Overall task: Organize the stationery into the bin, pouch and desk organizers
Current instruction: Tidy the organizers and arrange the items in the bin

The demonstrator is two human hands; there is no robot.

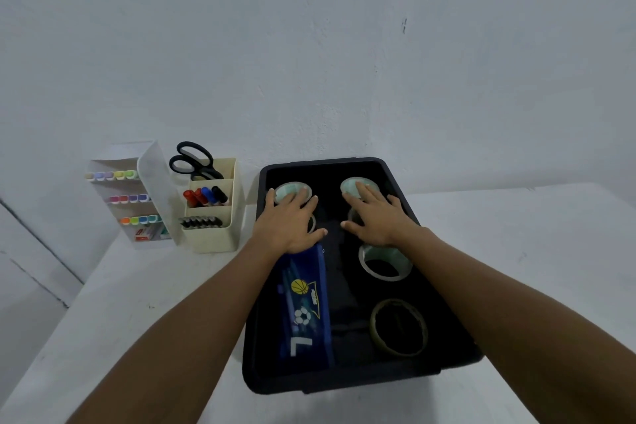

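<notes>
White bench (120, 303) carries black bin (323, 162). Left hand (289, 220), fingers flat, rests on far-left tape roll (287, 189) at 11 o'clock; right hand (378, 217) likewise on far-right tape roll (351, 184) at 1 o'clock. Pouch (306, 306) lies 12-to-6, nearer left hand.

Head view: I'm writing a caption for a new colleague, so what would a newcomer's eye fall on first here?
Both hands first: the left hand rests flat on the far-left tape roll, the right hand on the far-right tape roll, inside the black bin. Then the blue pouch along the bin's left side, and the black scissors standing in the cream organizer left of it.
</notes>
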